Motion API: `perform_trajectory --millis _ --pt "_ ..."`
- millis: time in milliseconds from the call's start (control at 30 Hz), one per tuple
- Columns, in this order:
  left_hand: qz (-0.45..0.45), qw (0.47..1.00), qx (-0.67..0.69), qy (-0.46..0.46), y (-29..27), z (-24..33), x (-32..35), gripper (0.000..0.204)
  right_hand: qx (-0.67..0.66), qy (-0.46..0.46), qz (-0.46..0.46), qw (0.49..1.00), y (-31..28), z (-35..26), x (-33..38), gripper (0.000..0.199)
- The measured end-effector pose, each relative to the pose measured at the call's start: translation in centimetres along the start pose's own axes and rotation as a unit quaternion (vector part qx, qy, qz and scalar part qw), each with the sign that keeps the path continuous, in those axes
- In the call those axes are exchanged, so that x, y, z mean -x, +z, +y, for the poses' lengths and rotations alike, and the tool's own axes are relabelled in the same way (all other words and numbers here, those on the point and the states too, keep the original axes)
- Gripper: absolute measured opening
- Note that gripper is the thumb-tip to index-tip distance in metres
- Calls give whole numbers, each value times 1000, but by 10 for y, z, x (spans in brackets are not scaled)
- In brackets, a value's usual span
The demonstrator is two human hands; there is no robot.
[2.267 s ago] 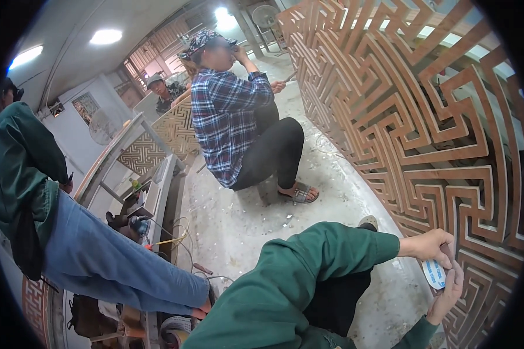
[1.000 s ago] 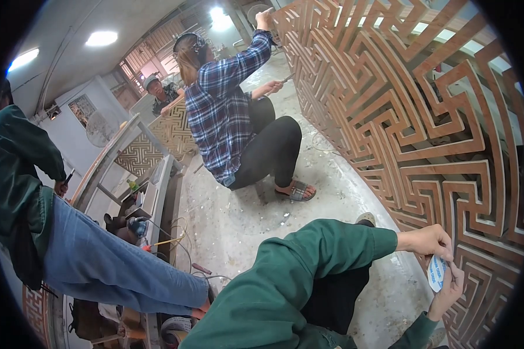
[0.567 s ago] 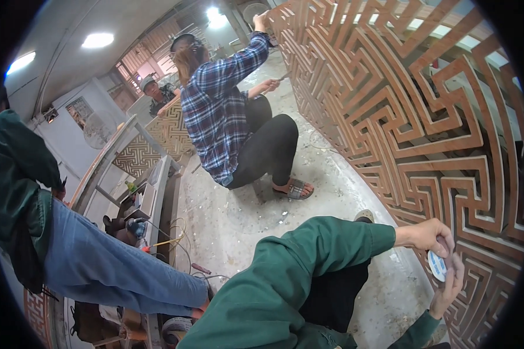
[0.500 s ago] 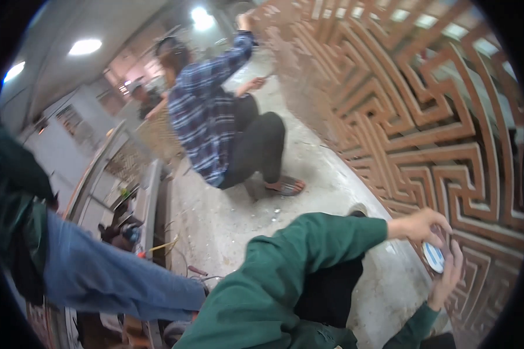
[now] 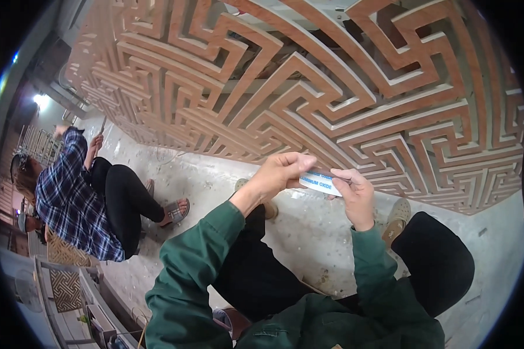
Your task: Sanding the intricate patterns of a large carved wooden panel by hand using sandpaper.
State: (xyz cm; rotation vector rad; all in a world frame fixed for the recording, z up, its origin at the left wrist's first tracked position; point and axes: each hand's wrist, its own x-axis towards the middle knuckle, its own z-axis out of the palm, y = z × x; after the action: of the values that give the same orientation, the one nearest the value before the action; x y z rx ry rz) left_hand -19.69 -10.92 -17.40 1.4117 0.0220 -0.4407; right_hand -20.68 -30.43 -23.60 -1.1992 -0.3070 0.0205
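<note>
My left hand point(image 5: 280, 173) and my right hand point(image 5: 355, 195) both pinch a small white strip of sandpaper point(image 5: 320, 182) with blue print, held between them just in front of a carved wooden lattice panel point(image 5: 308, 81). My left fingers close on its left end, my right fingers on its right end. Both arms wear green sleeves. I am squatting, with my dark trousers and sandalled feet below my hands.
The reddish-brown lattice panel stands upright along a pale concrete floor point(image 5: 308, 232). A person in a blue plaid shirt point(image 5: 75, 203) squats at the left, reaching toward the same panel. Smaller lattice pieces point(image 5: 64, 285) lie at the lower left.
The view has swung right, toward the panel, so the other person now sits at the far left. My hands have come up in front of me, both on the sandpaper strip.
</note>
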Motion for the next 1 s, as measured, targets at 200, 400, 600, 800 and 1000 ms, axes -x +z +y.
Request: perform_trajectory --millis 200,400,600,800,1000 --pt "43 997 -58 -13 -4 -1 0 22 89 -55 -51 993 -3 13 0 23" --pt "15 997 -60 53 -5 -6 -1 25 -60 10 -50 997 7 -6 -4 26" --pt "-9 994 -69 89 -1 -6 0 31 -4 108 -53 993 1 3 -5 24" --pt "44 998 -36 11 2 4 5 32 -48 47 -3 998 7 10 -2 23" --pt "45 998 -11 31 -1 -1 3 27 34 -38 5 999 9 16 0 20"
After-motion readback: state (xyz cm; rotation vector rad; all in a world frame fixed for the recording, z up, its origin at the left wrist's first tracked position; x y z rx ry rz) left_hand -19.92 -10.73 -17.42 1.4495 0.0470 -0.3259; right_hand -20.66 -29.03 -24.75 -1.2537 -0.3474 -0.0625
